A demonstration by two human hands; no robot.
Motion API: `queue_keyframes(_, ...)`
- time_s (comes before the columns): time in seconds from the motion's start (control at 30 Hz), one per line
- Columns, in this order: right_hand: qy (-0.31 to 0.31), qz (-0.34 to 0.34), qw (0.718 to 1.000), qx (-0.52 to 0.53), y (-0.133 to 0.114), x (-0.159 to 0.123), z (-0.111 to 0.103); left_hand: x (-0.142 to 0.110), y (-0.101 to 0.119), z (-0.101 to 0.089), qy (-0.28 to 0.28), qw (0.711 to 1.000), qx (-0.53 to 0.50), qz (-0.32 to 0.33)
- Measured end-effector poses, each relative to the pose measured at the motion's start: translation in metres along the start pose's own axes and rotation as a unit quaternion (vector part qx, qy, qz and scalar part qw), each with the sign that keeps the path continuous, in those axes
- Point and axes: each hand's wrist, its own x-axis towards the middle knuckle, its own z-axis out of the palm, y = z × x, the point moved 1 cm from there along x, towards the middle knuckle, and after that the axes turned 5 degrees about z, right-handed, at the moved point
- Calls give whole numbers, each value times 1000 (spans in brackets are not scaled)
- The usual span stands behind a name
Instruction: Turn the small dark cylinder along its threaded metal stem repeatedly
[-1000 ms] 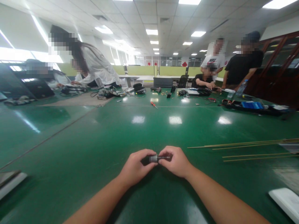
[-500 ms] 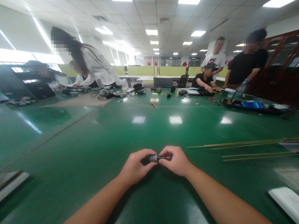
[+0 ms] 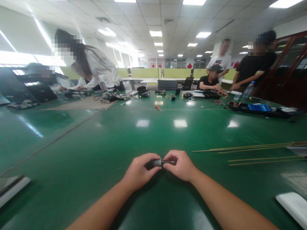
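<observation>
Between the thumb and fingers of my left hand [image 3: 138,172] is a small dark-grey cylinder [image 3: 157,163], which resembles a small motor. A thin metal shaft [image 3: 169,162] sticks out of its right end, lying level. My right hand [image 3: 181,166] pinches around this shaft, close to the cylinder; the fingers partly hide it. Both hands are held low over the green table [image 3: 100,143], near its front edge. The exact kind of the part is too small to make out.
A red screwdriver [image 3: 157,108] lies farther back. Thin brass-coloured rods [image 3: 251,147] extend in from the right, above a white object [image 3: 294,206]. At the far right are a black tray [image 3: 279,112] and a bottle [image 3: 248,89]. Several people work around the table.
My hands and the grey cylinder stay in place. Across the table, the person in the black shirt at right has brought the hands together, and the seated person's arms have shifted.
</observation>
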Motion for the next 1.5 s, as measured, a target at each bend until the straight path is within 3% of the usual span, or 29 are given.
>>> queue_keyframes(1.5, -2, 18, 1000, 8, 4, 0, 1, -2, -5, 0, 13, 1000, 16, 20)
